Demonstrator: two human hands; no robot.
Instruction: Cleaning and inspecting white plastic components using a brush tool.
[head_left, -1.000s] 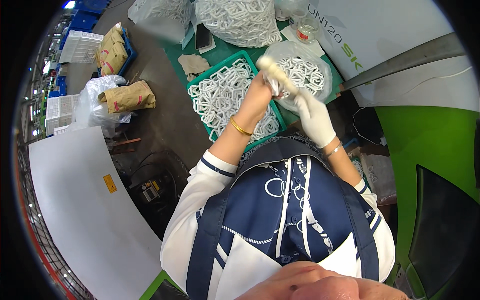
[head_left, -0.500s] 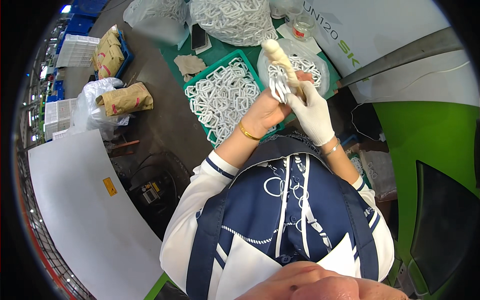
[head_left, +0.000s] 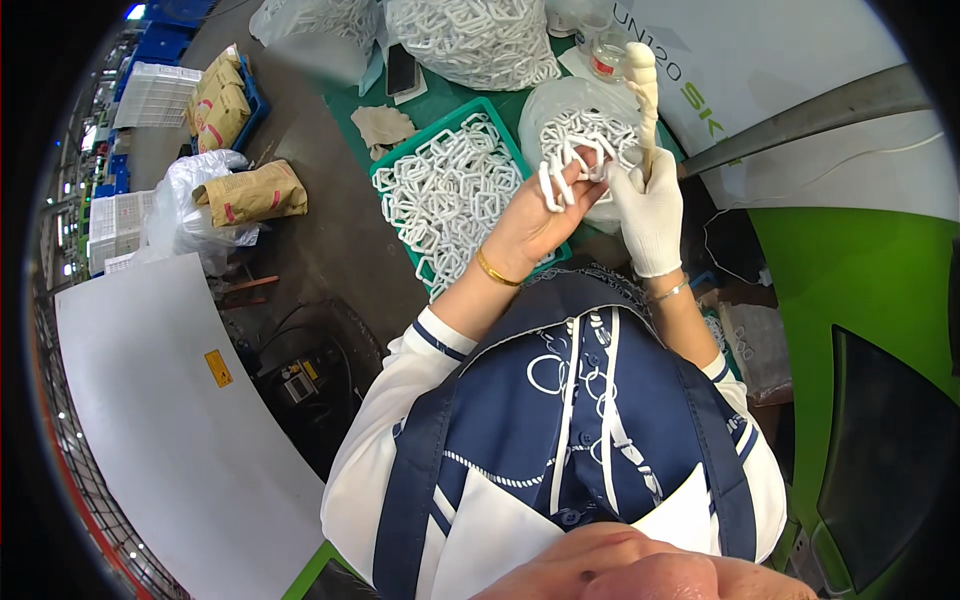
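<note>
My bare left hand (head_left: 535, 225) is closed around several white plastic chain links (head_left: 557, 180) that stick out between its fingers. In my gloved right hand (head_left: 652, 228) stands a stick-like tool (head_left: 643, 90) with a lumpy, cream-coloured wrapped end pointing up and away. My right fingertips are close beside the held links; whether they touch is unclear. Just left of my left hand sits a green tray (head_left: 431, 134) full of white links. Behind both hands is a clear plastic bag (head_left: 553, 98) with more links in it.
A large bag of links (head_left: 470, 45), a phone (head_left: 401, 70), a beige cloth (head_left: 382, 128) and a glass jar (head_left: 608, 58) lie on the green worktop. A grey metal bar (head_left: 800, 125) slants in at the right. Paper sacks (head_left: 255, 192) stand on the floor to the left.
The wrapped tool has swung right and more upright, away from the links in my left hand. My right hand has turned with it. The held links are now spread and more visible.
</note>
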